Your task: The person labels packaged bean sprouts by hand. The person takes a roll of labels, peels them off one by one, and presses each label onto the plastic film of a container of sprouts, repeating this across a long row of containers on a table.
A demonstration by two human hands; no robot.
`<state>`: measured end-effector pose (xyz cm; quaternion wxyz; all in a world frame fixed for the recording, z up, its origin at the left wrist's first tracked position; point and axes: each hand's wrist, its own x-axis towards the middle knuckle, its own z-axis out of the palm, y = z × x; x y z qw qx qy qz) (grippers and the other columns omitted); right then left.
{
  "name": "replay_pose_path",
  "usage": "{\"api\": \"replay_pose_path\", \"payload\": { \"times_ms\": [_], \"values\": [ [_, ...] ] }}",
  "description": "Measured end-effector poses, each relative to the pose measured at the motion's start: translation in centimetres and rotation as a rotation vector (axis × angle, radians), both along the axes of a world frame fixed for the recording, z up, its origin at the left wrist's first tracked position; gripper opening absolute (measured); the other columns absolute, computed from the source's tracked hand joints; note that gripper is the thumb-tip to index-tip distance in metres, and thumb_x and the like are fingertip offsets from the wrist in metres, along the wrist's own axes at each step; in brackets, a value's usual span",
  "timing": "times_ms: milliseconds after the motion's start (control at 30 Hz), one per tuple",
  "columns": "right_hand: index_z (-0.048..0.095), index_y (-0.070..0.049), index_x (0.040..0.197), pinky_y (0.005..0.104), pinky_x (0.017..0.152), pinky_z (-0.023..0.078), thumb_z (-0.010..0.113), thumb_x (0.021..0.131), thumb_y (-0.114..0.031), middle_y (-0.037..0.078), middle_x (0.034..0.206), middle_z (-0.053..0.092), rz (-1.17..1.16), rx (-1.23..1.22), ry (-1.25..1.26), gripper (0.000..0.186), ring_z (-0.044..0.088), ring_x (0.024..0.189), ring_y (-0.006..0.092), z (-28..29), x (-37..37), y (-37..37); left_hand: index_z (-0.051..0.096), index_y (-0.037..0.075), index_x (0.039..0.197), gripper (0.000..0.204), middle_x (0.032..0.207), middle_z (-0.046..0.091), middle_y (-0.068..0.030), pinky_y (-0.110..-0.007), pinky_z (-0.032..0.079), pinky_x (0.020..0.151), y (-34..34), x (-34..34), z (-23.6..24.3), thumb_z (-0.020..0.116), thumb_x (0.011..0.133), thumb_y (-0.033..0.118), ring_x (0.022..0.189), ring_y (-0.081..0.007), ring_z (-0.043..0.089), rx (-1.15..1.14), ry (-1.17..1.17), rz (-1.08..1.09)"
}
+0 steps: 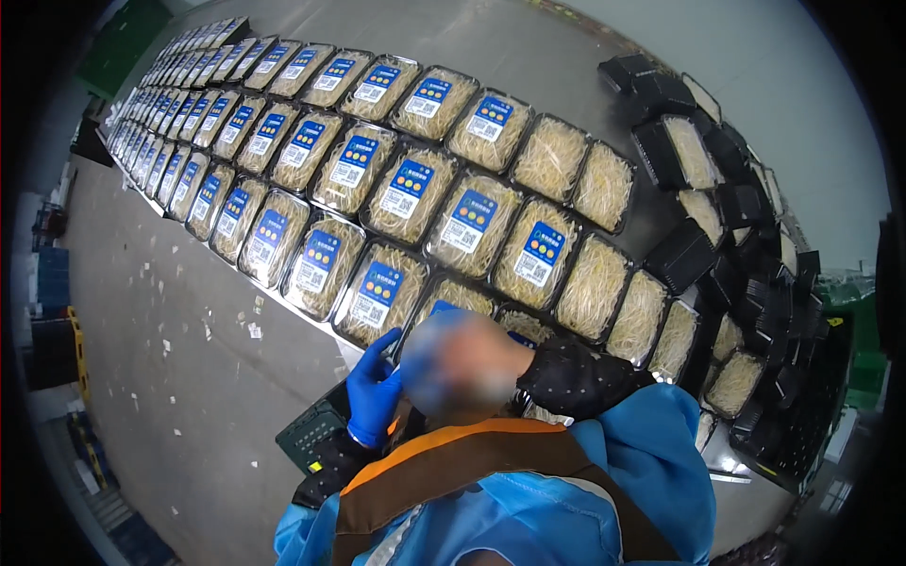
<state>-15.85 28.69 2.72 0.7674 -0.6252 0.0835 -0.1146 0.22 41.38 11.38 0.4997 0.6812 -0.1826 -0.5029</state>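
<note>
Rows of black trays of bean sprouts [415, 193] lie under clear wrap, most with a blue-and-white label. My left hand [376, 387], in a blue glove, curls its fingers at the near row, beside a labelled tray [377, 297]; whatever they grip disappears into a blurred patch. My right hand [491, 358] is mostly lost in that blur, with a dark dotted sleeve leading to it over the near trays. Trays without labels [590, 288] lie at the right of the rows.
Black trays [717, 278], some holding sprouts, are piled along the right side. A dark green crate [297, 434] sits low beside my left arm. Other green crates [864, 377] stand at the right rim. The grey floor [179, 330], scattered with paper scraps, shows at the left.
</note>
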Motion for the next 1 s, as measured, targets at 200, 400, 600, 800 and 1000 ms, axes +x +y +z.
{"api": "replay_pose_path", "payload": {
  "times_ms": [200,400,600,800,1000],
  "values": [
    [0.067,0.001,0.089,0.0251,0.063,0.048,0.067,0.08,-0.014,0.007,0.076,0.068,-0.112,-0.303,0.159,0.017,0.062,0.07,0.0113,3.8,-1.2,-2.9,0.066,-0.003,0.099,0.022,0.088,0.067,-0.0063,-0.027,0.049,0.075,2.2,-0.4,-2.9,0.069,0.078,0.005,0.081,-0.0117,0.061,0.043,0.28,-0.323],
    [0.06,0.003,0.101,0.0275,0.053,0.049,0.065,0.083,-0.018,0.01,0.082,0.065,-0.57,-0.345,0.547,0.028,0.063,0.06,0.0136,6.0,-4.0,-22.4,0.064,-0.003,0.103,0.029,0.091,0.068,-0.0099,-0.027,0.05,0.071,11.9,0.0,-4.8,0.071,0.077,0.01,0.082,-0.0154,0.063,0.29,0.004,-0.239],
    [0.059,-0.001,0.098,0.0307,0.066,0.047,0.076,0.071,-0.039,0.01,0.084,0.063,-0.655,-0.753,0.675,0.05,0.061,0.073,0.0186,0.1,-6.3,-36.9,0.065,0.0,0.099,0.023,0.087,0.067,-0.0079,-0.026,0.049,0.067,29.5,-2.0,-1.6,0.067,0.081,0.013,0.077,-0.0137,0.063,0.865,0.134,0.175],
    [0.051,-0.007,0.12,0.0396,0.089,0.046,0.076,0.066,-0.039,0.019,0.117,0.056,-0.658,-1.053,0.795,0.067,0.057,0.104,0.0325,0.5,-4.0,-33.2,0.066,0.002,0.095,0.019,0.084,0.066,-0.0059,-0.024,0.049,0.062,36.2,-6.8,4.4,0.064,0.084,0.017,0.071,-0.012,0.062,0.951,0.228,0.397],
    [0.047,-0.007,0.123,0.0311,0.063,0.047,0.068,0.077,-0.01,0.012,0.108,0.056,-0.488,-0.703,0.444,0.051,0.06,0.079,0.0174,4.9,2.5,-17.4,0.066,0.002,0.097,0.024,0.08,0.066,-0.0061,-0.024,0.051,0.06,24.4,-0.7,5.9,0.065,0.085,0.023,0.068,-0.012,0.063,0.42,-0.099,0.279]
  ]
}}
